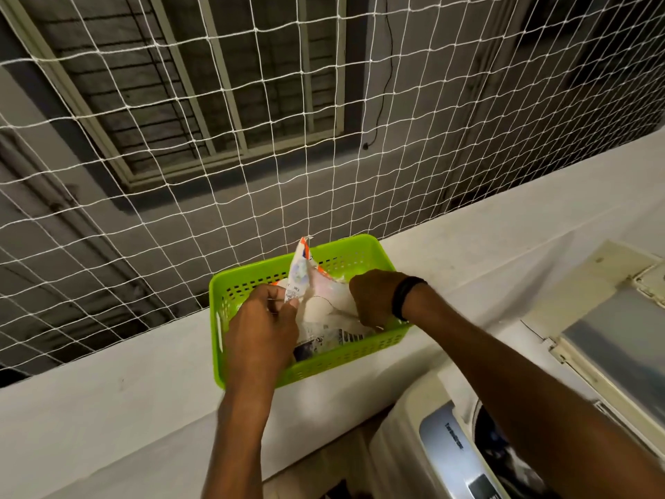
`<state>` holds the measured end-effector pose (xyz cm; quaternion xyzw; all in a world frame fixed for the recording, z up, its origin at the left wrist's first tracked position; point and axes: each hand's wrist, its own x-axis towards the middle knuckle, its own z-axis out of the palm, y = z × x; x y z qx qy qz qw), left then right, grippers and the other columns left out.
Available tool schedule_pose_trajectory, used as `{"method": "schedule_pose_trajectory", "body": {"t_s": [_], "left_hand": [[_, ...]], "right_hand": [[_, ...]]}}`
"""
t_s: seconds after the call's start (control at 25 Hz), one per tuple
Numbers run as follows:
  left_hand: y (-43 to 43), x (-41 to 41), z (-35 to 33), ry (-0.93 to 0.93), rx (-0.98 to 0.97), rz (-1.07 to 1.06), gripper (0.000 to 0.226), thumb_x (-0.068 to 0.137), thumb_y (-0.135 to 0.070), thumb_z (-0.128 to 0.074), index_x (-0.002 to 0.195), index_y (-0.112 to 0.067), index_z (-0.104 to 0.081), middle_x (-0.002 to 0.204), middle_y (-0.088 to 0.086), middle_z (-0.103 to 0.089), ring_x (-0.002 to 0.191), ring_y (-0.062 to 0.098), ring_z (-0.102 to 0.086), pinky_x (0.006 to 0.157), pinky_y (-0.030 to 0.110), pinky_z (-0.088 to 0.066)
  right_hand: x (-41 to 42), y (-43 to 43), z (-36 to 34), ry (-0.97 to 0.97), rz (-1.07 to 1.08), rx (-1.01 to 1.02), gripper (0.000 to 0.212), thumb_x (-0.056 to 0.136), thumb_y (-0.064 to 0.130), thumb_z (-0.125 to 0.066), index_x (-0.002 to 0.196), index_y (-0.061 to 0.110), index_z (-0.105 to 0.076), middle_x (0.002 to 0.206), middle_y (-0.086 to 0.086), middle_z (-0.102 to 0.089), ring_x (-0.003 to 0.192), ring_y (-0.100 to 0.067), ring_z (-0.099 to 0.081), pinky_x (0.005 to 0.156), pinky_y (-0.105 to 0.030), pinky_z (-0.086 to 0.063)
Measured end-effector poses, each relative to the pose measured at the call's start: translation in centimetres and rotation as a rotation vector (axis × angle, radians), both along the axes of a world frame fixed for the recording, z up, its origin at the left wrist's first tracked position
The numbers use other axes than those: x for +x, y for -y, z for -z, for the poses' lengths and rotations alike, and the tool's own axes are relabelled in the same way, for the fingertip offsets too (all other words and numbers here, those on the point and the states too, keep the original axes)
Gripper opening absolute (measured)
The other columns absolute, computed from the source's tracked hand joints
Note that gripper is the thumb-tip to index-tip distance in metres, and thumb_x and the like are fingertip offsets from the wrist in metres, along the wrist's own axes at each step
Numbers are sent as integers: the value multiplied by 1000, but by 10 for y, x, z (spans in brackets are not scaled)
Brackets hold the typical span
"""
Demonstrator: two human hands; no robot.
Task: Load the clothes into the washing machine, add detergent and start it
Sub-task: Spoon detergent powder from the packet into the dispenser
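A white detergent packet (324,300) with orange trim stands in a lime-green perforated basket (360,354) on a white parapet ledge. My left hand (262,325) pinches the packet's near left edge. My right hand (374,297), with a black band at the wrist, reaches into the basket and grips the packet's right side; its fingers are hidden behind the packet. The top-loading washing machine (449,448) sits at the lower right with its lid (611,336) raised, and dark clothes show inside the drum (500,452).
The white ledge (108,408) runs from lower left to upper right. A white safety net (216,156) rises right behind the basket, with a building wall and barred window beyond. The machine's control panel faces me under my right forearm.
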<state>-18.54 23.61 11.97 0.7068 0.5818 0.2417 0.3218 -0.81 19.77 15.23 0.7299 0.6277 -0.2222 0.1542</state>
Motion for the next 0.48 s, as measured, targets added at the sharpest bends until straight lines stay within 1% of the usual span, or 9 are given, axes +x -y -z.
{"method": "schedule_pose_trajectory", "body": {"t_s": [0.08, 0.12, 0.16, 0.2, 0.24, 0.32, 0.36, 0.4, 0.48], "left_hand": [[1, 1, -2, -10, -6, 3, 11, 93, -33, -63, 92, -22, -64, 87, -4, -69, 80, 24, -61, 63, 30, -36], [1, 1, -2, -10, -5, 3, 11, 93, -33, -63, 91, -22, -63, 86, -4, -69, 80, 24, -61, 63, 30, -35], [1, 1, -2, -4, -4, 3, 11, 93, -33, -63, 91, -22, -63, 85, -4, -69, 79, 24, -61, 63, 30, -36], [1, 0, -1, 4, -1, 6, 11, 93, -32, -63, 91, -21, -64, 85, -4, -70, 79, 24, -62, 63, 31, -38], [0, 0, -1, 11, 2, 10, 11, 93, -31, -63, 91, -21, -64, 85, -4, -70, 79, 25, -62, 64, 32, -40], [0, 0, 1, 20, 7, 13, 11, 93, -31, -63, 91, -20, -64, 86, -4, -70, 80, 26, -64, 67, 34, -44], [0, -1, 1, 23, 10, 12, 10, 93, -31, -63, 92, -20, -65, 86, -5, -69, 81, 26, -64, 67, 34, -44], [0, -1, 1, 27, 12, 8, 10, 93, -31, -63, 93, -21, -65, 87, -6, -69, 81, 26, -64, 67, 32, -43], [0, -1, -1, 27, 10, -3, 10, 94, -31, -62, 95, -23, -65, 88, -8, -67, 80, 25, -63, 66, 30, -39]], "right_hand": [[4, -3, 3, -44, 28, -7, 25, 84, 12, -61, 65, 12, -45, 74, -9, -59, 75, -29, -58, 55, -28, -39], [6, -5, 5, -74, 53, -1, 29, 83, 14, -61, 59, 13, -44, 63, -5, -52, 65, -24, -54, 55, -28, -41], [7, -5, 6, -108, 74, 9, 30, 83, 15, -60, 56, 15, -46, 59, -3, -51, 63, -23, -53, 60, -31, -47], [8, -7, 9, -137, 102, 20, 29, 82, 14, -59, 55, 16, -49, 59, -4, -55, 66, -24, -57, 67, -34, -51], [8, -6, 9, -162, 109, 58, 25, 81, 13, -59, 57, 15, -52, 64, -7, -62, 72, -26, -61, 72, -35, -53], [6, -7, 15, -180, 116, 180, 10, 82, 14, -61, 73, 11, -61, 88, -15, -71, 87, -31, -65, 76, -35, -52], [5, -8, 18, -186, 131, 247, 12, 85, 19, -61, 86, 7, -65, 100, -16, -70, 95, -33, -64, 80, -35, -52], [3, -8, 21, -196, 146, 290, 23, 88, 26, -61, 97, 5, -66, 107, -16, -68, 101, -34, -62, 85, -37, -51], [0, -9, 27, -253, 212, 328, 39, 89, 40, -63, 102, 4, -68, 108, -16, -69, 102, -33, -63, 89, -40, -51]]}}
